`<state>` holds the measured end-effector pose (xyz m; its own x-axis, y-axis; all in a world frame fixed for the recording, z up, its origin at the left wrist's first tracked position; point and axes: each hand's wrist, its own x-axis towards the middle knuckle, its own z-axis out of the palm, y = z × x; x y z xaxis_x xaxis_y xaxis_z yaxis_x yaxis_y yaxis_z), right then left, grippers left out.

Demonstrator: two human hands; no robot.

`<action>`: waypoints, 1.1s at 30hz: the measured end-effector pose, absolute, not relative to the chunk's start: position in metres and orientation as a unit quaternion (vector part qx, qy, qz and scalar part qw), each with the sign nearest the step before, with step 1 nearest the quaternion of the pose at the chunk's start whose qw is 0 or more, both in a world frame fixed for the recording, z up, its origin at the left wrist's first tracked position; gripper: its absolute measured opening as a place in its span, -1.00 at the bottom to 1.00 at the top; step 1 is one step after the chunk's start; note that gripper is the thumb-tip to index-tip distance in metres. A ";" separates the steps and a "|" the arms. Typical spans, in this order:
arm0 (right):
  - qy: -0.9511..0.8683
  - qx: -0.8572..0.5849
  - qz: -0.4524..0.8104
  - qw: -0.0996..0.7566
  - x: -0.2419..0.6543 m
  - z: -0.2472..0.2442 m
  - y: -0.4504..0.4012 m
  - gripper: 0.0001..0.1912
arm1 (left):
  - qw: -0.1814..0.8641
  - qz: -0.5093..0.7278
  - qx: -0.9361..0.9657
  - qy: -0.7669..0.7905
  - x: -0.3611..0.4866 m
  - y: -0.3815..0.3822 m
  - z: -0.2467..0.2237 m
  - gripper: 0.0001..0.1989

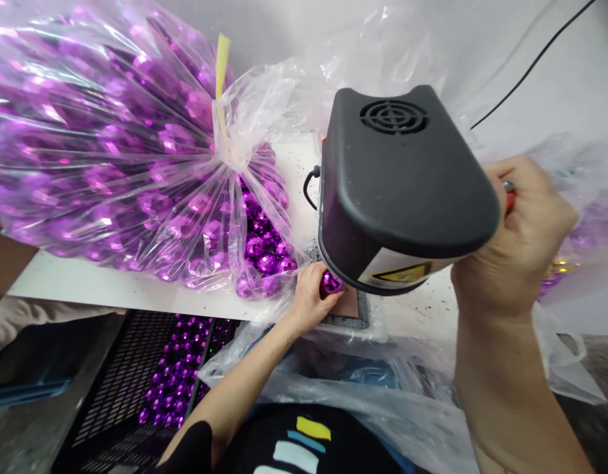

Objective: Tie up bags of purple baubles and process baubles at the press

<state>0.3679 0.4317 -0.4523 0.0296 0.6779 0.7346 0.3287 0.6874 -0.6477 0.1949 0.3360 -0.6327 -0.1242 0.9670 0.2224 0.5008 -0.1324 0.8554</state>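
My left hand (311, 297) pinches a shiny purple faceted ball (329, 282) beside the lower edge of a black machine housing (407, 178). Beneath that ball lies a small brown pad on a grey plate (351, 320). My right hand (521, 230) is closed around a red handle (510, 197) at the housing's right side; most of the handle is hidden by the fingers. A round vent and a yellow warning label (401, 273) mark the housing, which blocks sight of whatever is under it.
A large tied clear bag (111, 151) of purple balls fills the left of the white table (111, 283). More loose purple balls (267, 253) lie under its neck. Below left stands a black crate (116, 375) with purple balls. Clear plastic (383, 395) drapes over my lap.
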 end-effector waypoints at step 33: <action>-0.688 -0.360 0.121 0.618 0.365 -0.453 0.429 -0.58 | 0.253 0.384 0.644 0.612 0.197 0.325 -0.637 -0.62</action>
<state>0.3652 0.4294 -0.4527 0.0237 0.6460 0.7630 0.3460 0.7107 -0.6125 0.1975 0.3253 -0.6367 -0.0436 0.9818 0.1848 0.5941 -0.1232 0.7949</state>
